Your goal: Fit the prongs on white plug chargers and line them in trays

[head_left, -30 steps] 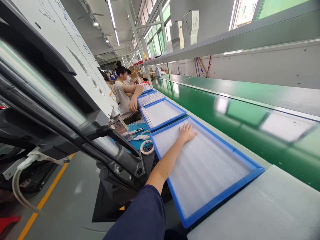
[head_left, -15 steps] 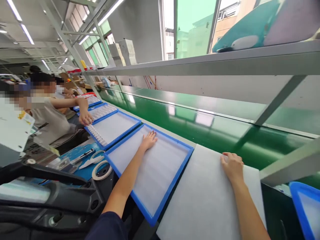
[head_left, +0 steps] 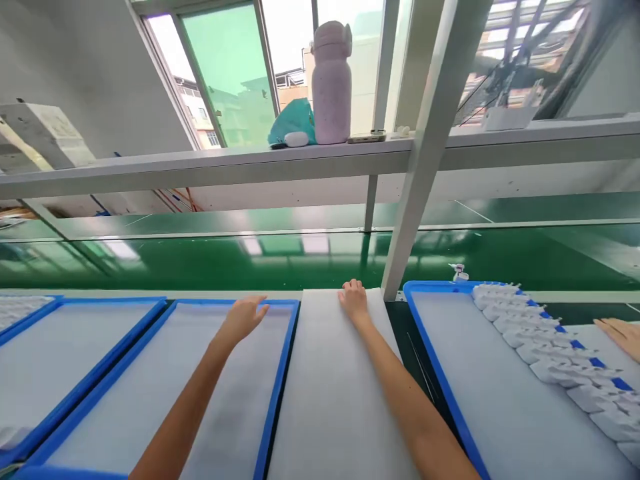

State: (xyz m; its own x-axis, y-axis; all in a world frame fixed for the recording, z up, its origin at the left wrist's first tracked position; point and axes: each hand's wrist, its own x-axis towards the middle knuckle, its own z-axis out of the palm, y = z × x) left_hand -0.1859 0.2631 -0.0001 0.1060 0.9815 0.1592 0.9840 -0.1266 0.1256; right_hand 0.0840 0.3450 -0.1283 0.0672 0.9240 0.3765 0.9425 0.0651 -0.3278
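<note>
My left hand (head_left: 243,320) hovers over the far part of a blue-rimmed tray (head_left: 281,373) with a white lining. Its thumb stands apart from the fingers, and nothing shows in it. Against the far end of a plain white board or sheet stack (head_left: 330,393) rests my right hand (head_left: 354,300), fingers laid at the edge and slightly bent. The white board lies just right of the blue-rimmed tray, with a dark gap between them.
Right of the board is another blue-rimmed tray (head_left: 440,373) with a row of small white pieces (head_left: 545,347). Another person's hand (head_left: 620,333) is at far right. A green conveyor (head_left: 225,263) runs behind; a slanted post (head_left: 417,167) and shelf carrying a pink bottle (head_left: 332,87) stand above.
My view has swung to the right, bringing the tray with white pieces into sight. My left hand has risen off the tray's white lining; my right hand stays at the board's far edge.
</note>
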